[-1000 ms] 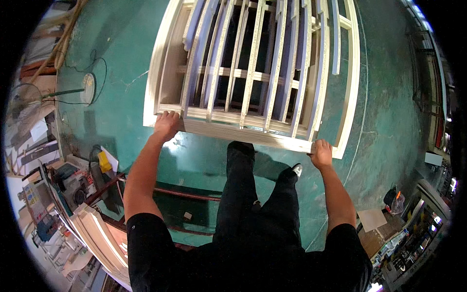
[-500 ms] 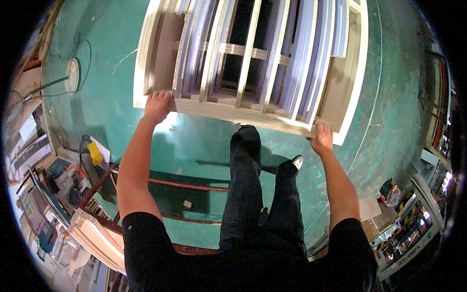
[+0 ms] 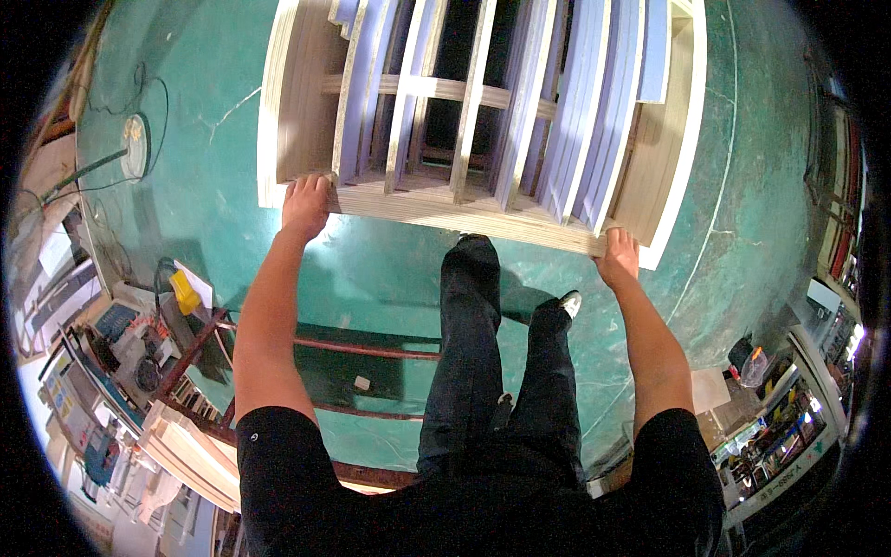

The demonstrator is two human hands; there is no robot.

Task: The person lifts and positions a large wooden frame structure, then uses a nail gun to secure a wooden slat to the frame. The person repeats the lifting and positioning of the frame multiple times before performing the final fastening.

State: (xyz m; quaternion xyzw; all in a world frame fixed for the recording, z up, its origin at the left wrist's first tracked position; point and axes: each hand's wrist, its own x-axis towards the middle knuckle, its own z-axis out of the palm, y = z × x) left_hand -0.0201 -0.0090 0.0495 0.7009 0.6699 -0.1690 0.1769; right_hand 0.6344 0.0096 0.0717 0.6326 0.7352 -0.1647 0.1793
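A large light-wood frame [image 3: 445, 213] spans the top of the head view, its far side cut off by the picture's edge. Several upright slats [image 3: 471, 111] with bluish-purple faces run front to back inside it, over a wooden crosspiece [image 3: 445, 90]. My left hand [image 3: 308, 206] is closed over the frame's near edge, close to the left corner. At the right end of that same edge, my right hand [image 3: 619, 257] grips the wood, fingers hooked over the top. Both arms are stretched forward, and both thumbs are mostly hidden.
Green floor [image 3: 204, 232] lies underneath. At left are a round disc on a pole [image 3: 136, 147] with a loose cable, and a yellow object [image 3: 184, 292]. A reddish metal rack [image 3: 367, 351] stands by my legs, near stacked boards [image 3: 190, 450]. A cluttered unit [image 3: 770, 446] fills the lower right.
The frame, with both hands still on it, has shifted slightly to the right, and its near right corner sits a little farther from me. My grip looks the same.
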